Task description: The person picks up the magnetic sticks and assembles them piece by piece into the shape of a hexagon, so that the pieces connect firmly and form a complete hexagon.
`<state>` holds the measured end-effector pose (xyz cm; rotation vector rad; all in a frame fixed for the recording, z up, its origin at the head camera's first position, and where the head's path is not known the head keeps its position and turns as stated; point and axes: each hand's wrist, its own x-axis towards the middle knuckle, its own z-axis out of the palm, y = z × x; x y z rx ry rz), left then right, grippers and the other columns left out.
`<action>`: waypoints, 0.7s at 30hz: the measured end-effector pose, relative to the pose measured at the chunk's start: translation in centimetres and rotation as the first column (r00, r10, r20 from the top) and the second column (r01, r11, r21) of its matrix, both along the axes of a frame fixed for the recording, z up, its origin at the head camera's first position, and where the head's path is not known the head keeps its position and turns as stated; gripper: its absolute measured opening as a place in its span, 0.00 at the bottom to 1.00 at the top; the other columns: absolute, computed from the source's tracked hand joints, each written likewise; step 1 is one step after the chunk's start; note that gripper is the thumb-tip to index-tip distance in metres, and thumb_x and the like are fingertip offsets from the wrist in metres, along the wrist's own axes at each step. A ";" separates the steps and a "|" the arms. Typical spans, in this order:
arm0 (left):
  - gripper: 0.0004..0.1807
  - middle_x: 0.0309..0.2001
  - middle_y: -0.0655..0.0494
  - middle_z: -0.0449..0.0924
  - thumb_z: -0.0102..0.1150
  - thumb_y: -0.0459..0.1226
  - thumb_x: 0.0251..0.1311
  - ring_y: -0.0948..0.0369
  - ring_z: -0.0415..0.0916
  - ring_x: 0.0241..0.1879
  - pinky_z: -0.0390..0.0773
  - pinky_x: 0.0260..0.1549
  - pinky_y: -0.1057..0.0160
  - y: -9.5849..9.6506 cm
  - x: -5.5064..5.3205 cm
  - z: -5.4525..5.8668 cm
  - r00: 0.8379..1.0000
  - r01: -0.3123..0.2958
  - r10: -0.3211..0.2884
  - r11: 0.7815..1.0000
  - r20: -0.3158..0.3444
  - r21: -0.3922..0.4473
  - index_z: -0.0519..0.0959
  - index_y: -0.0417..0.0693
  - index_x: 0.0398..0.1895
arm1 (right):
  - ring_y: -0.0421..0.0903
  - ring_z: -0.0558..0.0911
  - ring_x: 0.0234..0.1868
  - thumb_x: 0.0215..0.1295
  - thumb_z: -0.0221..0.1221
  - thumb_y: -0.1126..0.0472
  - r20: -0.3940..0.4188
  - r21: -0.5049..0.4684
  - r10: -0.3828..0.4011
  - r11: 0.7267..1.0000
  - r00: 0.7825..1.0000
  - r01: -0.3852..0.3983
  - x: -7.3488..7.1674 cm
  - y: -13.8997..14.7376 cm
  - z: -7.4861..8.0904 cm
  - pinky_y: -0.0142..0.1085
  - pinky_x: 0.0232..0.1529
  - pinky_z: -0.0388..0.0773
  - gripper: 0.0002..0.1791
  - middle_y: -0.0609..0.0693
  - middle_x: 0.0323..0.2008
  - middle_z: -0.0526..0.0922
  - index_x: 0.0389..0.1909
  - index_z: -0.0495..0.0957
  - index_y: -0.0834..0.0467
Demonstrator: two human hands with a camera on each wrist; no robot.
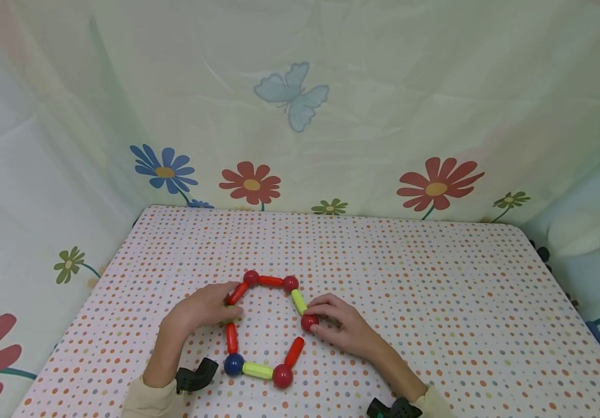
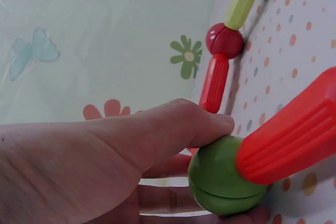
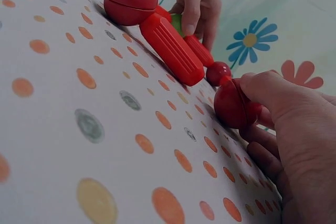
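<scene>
A ring of ball-and-stick pieces lies on the table. My left hand [image 1: 207,305] pinches a green ball [image 2: 223,177] on its left side, with a red stick [image 1: 231,338] joined to that ball. My right hand [image 1: 346,326] holds a red ball [image 3: 231,106] between thumb and fingers on the right side. A yellow-green stick [image 1: 298,302] runs from this ball to the upper red ball [image 1: 291,283]. Below, the ring has a gap: a loose-ended red stick [image 1: 294,352] points up from the lower red ball [image 1: 282,376], apart from the held ball.
A blue ball [image 1: 234,364] and another yellow-green stick [image 1: 257,371] form the ring's near side. At the far side are a red stick [image 1: 271,281] and a red ball [image 1: 250,278]. A flowered curtain [image 1: 362,133] stands behind the dotted table [image 1: 467,302].
</scene>
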<state>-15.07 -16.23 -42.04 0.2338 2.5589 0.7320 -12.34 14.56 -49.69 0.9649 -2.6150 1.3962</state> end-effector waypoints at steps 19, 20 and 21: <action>0.39 0.39 0.54 0.81 0.66 0.41 0.58 0.61 0.73 0.29 0.71 0.29 0.63 -0.6 -0.4 0.2 0.999 0.042 -0.043 0.999 0.021 0.034 0.61 0.53 0.72 | 0.42 0.76 0.55 0.64 0.63 0.57 -0.060 0.043 0.093 0.995 0.994 -0.090 0.2 0.2 -0.2 0.35 0.54 0.78 0.14 0.45 0.55 0.76 0.51 0.80 0.46; 0.40 0.39 0.54 0.81 0.66 0.41 0.57 0.61 0.73 0.29 0.72 0.28 0.63 -0.6 -0.4 0.1 0.999 0.041 -0.042 0.999 0.020 0.032 0.59 0.52 0.73 | 0.42 0.77 0.56 0.64 0.63 0.57 -0.064 0.041 0.098 0.995 0.993 -0.095 0.2 0.2 -0.3 0.36 0.54 0.78 0.14 0.45 0.55 0.77 0.51 0.80 0.46; 0.41 0.39 0.53 0.81 0.67 0.42 0.57 0.61 0.74 0.29 0.72 0.28 0.63 -0.6 -0.4 0.1 0.999 0.038 -0.039 0.999 0.022 0.030 0.59 0.52 0.73 | 0.42 0.77 0.55 0.64 0.63 0.58 -0.069 0.035 0.104 0.994 0.992 -0.102 0.2 0.2 -0.3 0.36 0.55 0.78 0.14 0.45 0.55 0.77 0.51 0.81 0.46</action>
